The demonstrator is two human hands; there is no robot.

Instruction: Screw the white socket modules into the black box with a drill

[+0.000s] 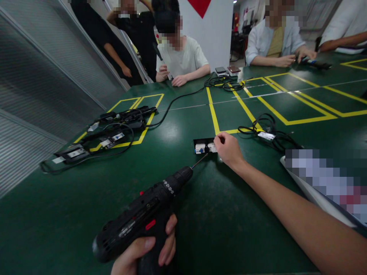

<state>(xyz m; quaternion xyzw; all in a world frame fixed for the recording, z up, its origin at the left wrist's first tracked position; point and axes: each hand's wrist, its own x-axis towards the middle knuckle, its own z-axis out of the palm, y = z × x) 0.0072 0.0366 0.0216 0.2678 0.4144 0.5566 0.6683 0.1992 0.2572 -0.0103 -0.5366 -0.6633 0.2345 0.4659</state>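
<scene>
My left hand is wrapped around the handle of a black cordless drill with red accents. The drill's long thin bit points up and right, its tip at the near edge of a small black plate. On that plate sit a white block with a blue part and a second white block. My right hand is closed at the plate's right end, its curled fingers covering part of it. Its fingertips are hidden. Whether the bit touches the plate I cannot tell.
Black corded devices lie at left inside yellow tape lines. A coiled black cable is at right, near a laptop-like slab. Further cables lie at the back. Across the green table sit people handling tools; others stand behind.
</scene>
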